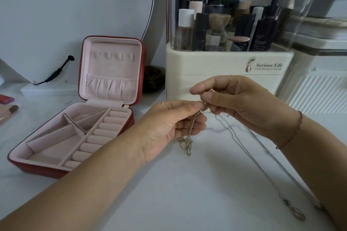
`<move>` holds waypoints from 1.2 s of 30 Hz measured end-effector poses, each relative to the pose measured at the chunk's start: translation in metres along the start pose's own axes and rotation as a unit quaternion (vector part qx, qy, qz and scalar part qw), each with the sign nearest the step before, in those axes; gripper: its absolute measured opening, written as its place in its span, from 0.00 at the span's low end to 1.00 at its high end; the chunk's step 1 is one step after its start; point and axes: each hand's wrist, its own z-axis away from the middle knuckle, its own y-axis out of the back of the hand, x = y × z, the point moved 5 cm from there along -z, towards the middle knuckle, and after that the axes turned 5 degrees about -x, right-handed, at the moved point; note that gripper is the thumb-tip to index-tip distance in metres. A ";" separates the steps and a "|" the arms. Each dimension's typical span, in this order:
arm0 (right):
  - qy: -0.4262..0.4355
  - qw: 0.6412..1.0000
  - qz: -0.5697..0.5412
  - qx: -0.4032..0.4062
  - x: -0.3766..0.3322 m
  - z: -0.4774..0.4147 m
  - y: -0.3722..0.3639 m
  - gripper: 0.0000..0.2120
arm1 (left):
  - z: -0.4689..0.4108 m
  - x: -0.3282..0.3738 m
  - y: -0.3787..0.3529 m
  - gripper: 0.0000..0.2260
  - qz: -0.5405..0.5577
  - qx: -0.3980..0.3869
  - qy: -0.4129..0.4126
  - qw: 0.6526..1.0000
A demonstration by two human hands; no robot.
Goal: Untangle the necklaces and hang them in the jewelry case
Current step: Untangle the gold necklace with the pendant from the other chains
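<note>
A tangled bunch of gold necklaces hangs between my two hands above the white tabletop. My left hand pinches the chain near its top, and the knot with small pendants dangles below my palm. My right hand pinches the same chain just to the right, fingertips almost touching those of the left. A silver chain trails from my right hand down across the table to its clasp at the lower right. The red jewelry case stands open at the left, its pink lid upright with small hooks and a pouch.
A cream cosmetics organizer full of bottles stands right behind my hands. A round mirror with a cable leans behind the case. A dark bowl sits between case and organizer. Makeup items lie at the far left edge.
</note>
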 end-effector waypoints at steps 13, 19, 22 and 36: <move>0.002 0.999 -0.003 -0.032 0.002 0.000 -0.004 0.10 | -0.003 -0.002 0.001 0.02 -0.026 0.013 0.006 1.000; 0.003 0.999 0.026 -0.019 0.001 0.000 -0.005 0.10 | -0.003 -0.003 0.003 0.07 -0.032 0.039 0.012 0.999; 0.001 0.999 0.032 -0.016 0.000 0.000 -0.005 0.09 | -0.004 -0.004 0.004 0.04 -0.037 0.041 0.004 0.998; -0.010 0.999 0.037 0.013 -0.002 0.000 -0.003 0.07 | -0.006 -0.002 0.005 0.08 -0.046 0.049 -0.015 0.998</move>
